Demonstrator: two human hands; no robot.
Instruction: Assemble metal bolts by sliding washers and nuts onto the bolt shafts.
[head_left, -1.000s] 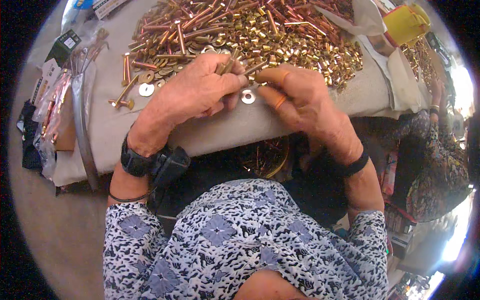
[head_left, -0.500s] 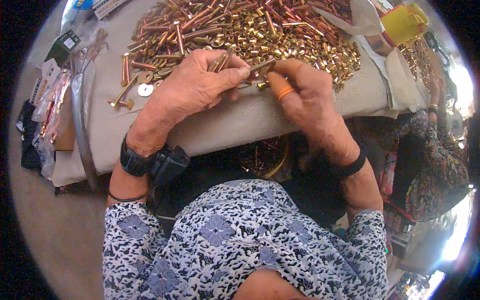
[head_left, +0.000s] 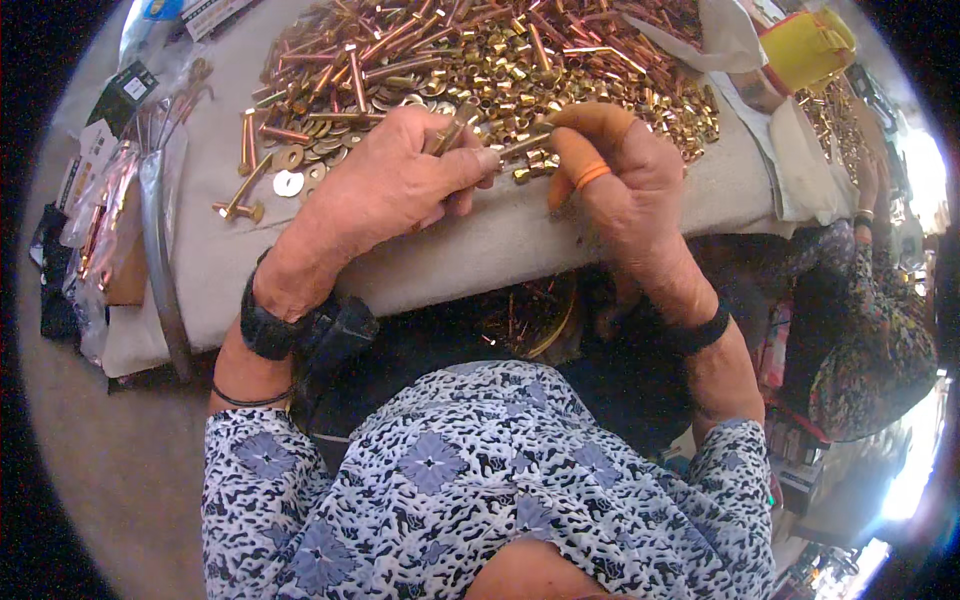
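Between my hands lies a brass-coloured bolt (head_left: 524, 146). Its left end is at the thumb and fingertips of my left hand (head_left: 395, 165), and its right end is pinched by my right hand (head_left: 630, 160), which wears orange finger covers. More bolts (head_left: 450, 132) stick up from the grip of my left hand; their exact number is hidden. Just beyond my fingers spreads a heap of short metal sleeves (head_left: 600, 95). Flat washers (head_left: 289, 183) and several loose bolts (head_left: 240, 190) lie left of my left hand.
A pale cloth (head_left: 420, 270) covers the table. Long coppery bolts (head_left: 400, 45) are piled at the back. Clear bags (head_left: 110, 220) hang at the left edge; a yellow container (head_left: 808, 48) stands far right. Another person's arm (head_left: 868, 190) shows at right. Below the table edge sits a container (head_left: 560, 325).
My right hand has shifted slightly right, and more of the bolt shows between my hands. My left hand stays nearly in place with its bolts.
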